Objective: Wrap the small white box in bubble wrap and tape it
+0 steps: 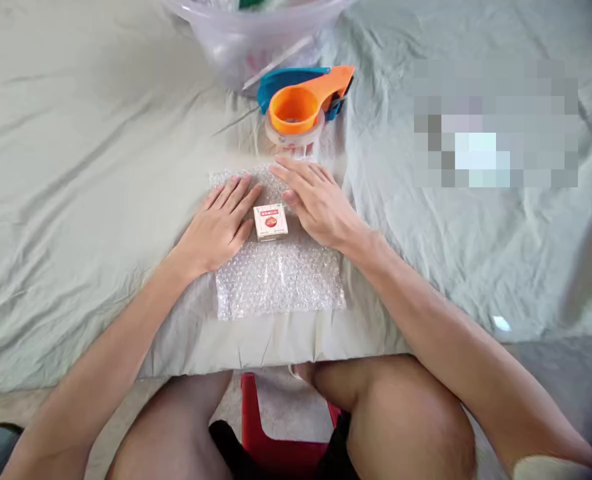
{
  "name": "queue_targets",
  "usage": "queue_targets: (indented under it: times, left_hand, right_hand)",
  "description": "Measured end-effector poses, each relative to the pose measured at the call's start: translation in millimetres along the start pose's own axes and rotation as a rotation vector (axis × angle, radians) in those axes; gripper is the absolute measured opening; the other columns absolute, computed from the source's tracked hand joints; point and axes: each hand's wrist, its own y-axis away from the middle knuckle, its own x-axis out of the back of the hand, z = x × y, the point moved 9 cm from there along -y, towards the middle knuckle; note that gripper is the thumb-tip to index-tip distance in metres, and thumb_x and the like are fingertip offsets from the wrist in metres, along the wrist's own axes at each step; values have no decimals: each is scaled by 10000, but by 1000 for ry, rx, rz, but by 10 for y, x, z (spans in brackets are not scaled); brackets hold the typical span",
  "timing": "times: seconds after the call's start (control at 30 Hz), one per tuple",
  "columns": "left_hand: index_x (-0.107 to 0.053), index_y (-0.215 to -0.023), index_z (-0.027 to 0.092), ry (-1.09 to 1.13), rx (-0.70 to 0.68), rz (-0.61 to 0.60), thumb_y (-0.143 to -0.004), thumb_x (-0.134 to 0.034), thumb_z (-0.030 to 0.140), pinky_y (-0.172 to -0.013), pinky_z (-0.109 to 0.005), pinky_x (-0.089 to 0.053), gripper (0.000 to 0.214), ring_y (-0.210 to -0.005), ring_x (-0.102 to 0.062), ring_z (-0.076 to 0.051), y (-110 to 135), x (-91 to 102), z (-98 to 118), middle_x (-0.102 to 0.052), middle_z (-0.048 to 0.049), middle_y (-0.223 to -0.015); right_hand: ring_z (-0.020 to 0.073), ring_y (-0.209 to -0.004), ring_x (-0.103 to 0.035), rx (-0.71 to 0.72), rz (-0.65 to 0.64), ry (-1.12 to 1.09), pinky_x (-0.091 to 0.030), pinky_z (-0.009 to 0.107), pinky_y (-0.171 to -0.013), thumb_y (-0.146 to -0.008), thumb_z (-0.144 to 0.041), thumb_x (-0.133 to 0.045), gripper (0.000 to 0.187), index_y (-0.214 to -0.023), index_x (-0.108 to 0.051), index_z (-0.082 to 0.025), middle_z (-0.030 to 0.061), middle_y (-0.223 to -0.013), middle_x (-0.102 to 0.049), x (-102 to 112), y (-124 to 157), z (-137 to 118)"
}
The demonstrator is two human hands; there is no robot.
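Head view: what is the left hand [216,230] doing?

It is lying open, palm down, fingers spreading over the left side of the bubble wrap [281,280], the thumb pointing at the small box [271,222].

And the right hand [319,207]?

That one is holding nothing, open too; its fingers are pointing over the wrap's upper part, the thumb sitting just beside the box. Whether the fingertips are pressing the wrap, I cannot tell.

Where is the box resting, then?

It is lying on the wrap between both hands, printed face up. Beyond, an orange and blue tape dispenser [311,93] is sitting on the cloth [101,133] near a translucent basin [266,33]
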Motion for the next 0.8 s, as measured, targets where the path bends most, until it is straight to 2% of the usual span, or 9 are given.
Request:
queue_targets:
  times: [0.1,0.17,0.27,0.37,0.47,0.57,0.6,0.67,0.8]
  left_hand:
    - [-309,-1841,182,1,-36,25,-1219,-344,402,-1499,-579,-205,660,-1843,-189,-331,12,14,20,-223,-130,-1958]
    - [-306,-1841,195,6,-46,35,-1220,-342,399,-1499,-580,-209,654,-1844,-187,-324,14,19,26,-224,-122,-1960]
    - [-314,-1839,214,15,-31,36,-1215,-359,381,-1499,-583,-214,647,-1842,-198,-321,7,16,15,-237,-113,-1959]
    - [-328,-1835,191,14,-21,29,-1205,-373,358,-1497,-597,-217,654,-1840,-200,-337,2,9,11,-237,-127,-1957]
    - [-320,-1838,152,14,-32,25,-1201,-364,353,-1490,-621,-227,669,-1835,-213,-359,7,1,17,-232,-155,-1952]
    - [-301,-1847,152,24,-42,29,-1204,-353,363,-1491,-623,-223,679,-1835,-212,-359,16,-4,20,-222,-155,-1953]
    - [-298,-1849,156,27,-42,30,-1204,-350,360,-1493,-619,-219,679,-1837,-208,-355,19,-5,19,-219,-149,-1955]
    - [-303,-1849,166,31,-36,33,-1201,-347,350,-1497,-609,-210,675,-1839,-201,-346,22,-4,17,-219,-136,-1957]
    - [-306,-1850,173,28,-25,30,-1196,-346,344,-1500,-610,-204,677,-1839,-200,-345,24,-3,20,-220,-125,-1959]
  right_hand:
    - [407,-1541,-640,161,-8,-41,-473,664,-1302,-1182,-732,-263,764,-1711,-551,-262,142,-1687,-668,102,33,-243]
    - [413,-1495,-669,247,-64,-47,-509,655,-1265,-1154,-768,-383,780,-1728,-527,-260,150,-1654,-688,55,63,-354]
    - [408,-1428,-706,288,-157,-24,-550,637,-1218,-1129,-639,-591,727,-1734,-507,-247,168,-1558,-737,-113,93,-402]
    - [397,-1317,-741,248,-139,-36,-587,631,-1160,-1097,-562,-680,707,-1715,-520,-259,153,-1419,-779,-156,69,-317]
    - [414,-1308,-711,112,79,-16,-578,671,-1159,-1100,-624,-656,689,-1705,-526,-321,145,-1418,-745,105,31,35]
    - [459,-1435,-603,-92,416,86,-480,756,-1241,-1125,-637,-566,674,-1738,-470,-374,167,-1532,-646,596,170,662]
    - [465,-1458,-572,-134,484,114,-447,775,-1262,-1123,-653,-551,696,-1756,-440,-387,168,-1553,-624,731,244,871]
    - [440,-1444,-559,-163,518,133,-426,776,-1273,-1110,-679,-557,722,-1769,-390,-436,139,-1552,-633,902,363,1234]
    - [363,-1518,-570,-210,340,155,-461,715,-1311,-1130,-629,-536,665,-1758,-377,-478,81,-1634,-631,884,439,1644]
